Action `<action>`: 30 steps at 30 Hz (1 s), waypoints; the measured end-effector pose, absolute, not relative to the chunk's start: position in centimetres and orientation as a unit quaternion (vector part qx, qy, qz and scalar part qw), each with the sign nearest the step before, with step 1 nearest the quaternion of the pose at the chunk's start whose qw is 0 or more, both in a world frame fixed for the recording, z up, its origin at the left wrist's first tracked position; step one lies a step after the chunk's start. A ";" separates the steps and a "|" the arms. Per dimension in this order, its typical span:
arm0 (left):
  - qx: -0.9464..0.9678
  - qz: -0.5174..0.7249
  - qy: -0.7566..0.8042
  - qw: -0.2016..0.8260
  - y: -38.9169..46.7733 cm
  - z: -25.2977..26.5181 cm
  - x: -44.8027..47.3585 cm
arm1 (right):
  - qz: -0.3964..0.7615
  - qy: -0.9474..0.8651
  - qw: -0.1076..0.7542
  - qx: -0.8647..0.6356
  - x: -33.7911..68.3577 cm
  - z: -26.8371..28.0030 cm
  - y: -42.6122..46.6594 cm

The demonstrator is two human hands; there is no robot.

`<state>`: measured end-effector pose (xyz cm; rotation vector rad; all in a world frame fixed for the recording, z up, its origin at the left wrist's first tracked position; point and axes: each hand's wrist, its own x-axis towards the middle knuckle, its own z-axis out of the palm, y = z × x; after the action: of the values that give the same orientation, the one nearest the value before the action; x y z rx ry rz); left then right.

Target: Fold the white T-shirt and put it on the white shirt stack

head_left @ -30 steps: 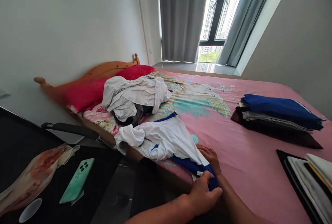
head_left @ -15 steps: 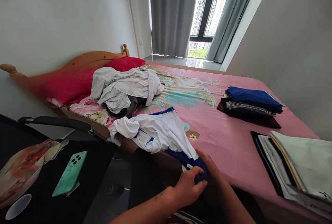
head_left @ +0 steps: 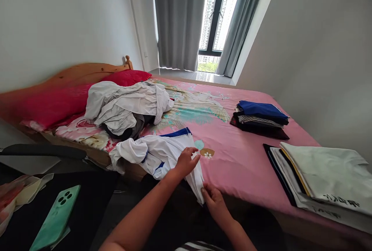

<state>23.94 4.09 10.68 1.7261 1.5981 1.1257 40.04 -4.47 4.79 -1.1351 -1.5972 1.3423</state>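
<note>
A white shirt with blue trim (head_left: 162,150) lies rumpled across the near edge of the bed, with one end hanging over the side. My right hand (head_left: 214,201) pinches that hanging end between thumb and fingers. My left hand (head_left: 186,164) is just above the white cloth, fingers apart and holding nothing; whether it touches the fabric I cannot tell. Behind the shirt is a heap of white and dark clothes (head_left: 128,105).
Dark folded clothes topped with blue (head_left: 261,108) sit on the pink bedsheet (head_left: 226,154). Nearer on the right is a stack of light folded clothes (head_left: 328,169). A green phone (head_left: 55,220) lies on a black surface at left. Red pillows (head_left: 58,105) lie by the headboard.
My left hand has let go of the blue edge and moved up and left over the shirt. My right hand has moved down and left, keeping its hold. The view has turned right.
</note>
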 end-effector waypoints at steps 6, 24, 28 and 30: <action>0.555 0.395 0.682 0.268 13.0 8.1 24.2 | 0.451 -0.725 0.313 -0.416 38.4 3.5 -7.0; 0.281 0.561 0.584 0.515 11.5 10.8 16.9 | 0.426 -0.786 0.237 -0.380 38.9 4.5 -7.6; 0.358 0.583 0.544 0.485 5.8 13.4 19.5 | 0.443 -0.689 0.359 -0.448 38.4 6.4 -4.9; 0.502 0.528 0.542 0.419 1.9 14.7 21.8 | 0.461 -0.671 0.385 -0.434 37.6 7.3 -3.3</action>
<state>21.83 1.94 14.74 1.2581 1.3587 1.3238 37.55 -3.29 7.30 -1.1055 -1.7090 1.1754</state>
